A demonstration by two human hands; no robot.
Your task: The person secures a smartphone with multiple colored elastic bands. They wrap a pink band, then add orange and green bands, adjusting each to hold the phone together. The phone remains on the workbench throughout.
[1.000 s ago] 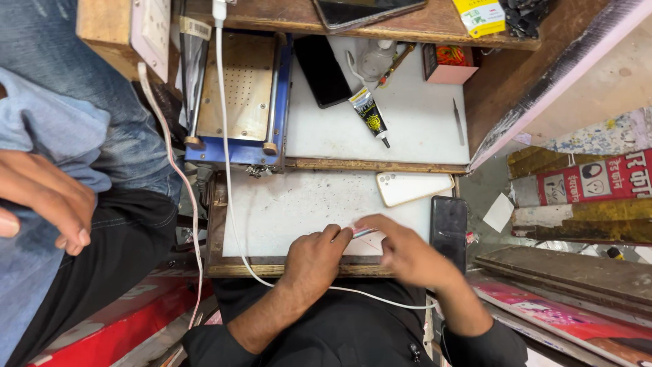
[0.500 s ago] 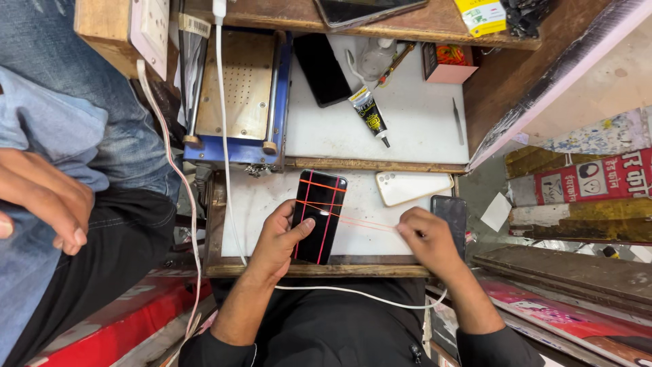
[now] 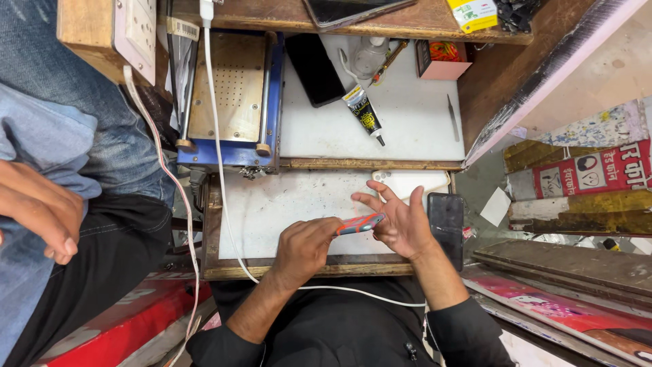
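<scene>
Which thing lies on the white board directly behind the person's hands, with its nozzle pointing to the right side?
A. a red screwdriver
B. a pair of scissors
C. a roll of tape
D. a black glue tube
D: a black glue tube lies on the upper white board, beside a dark phone.

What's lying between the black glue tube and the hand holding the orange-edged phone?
In the head view, a wooden strip and bare white worktop separate the glue tube from the left hand and phone.
</scene>
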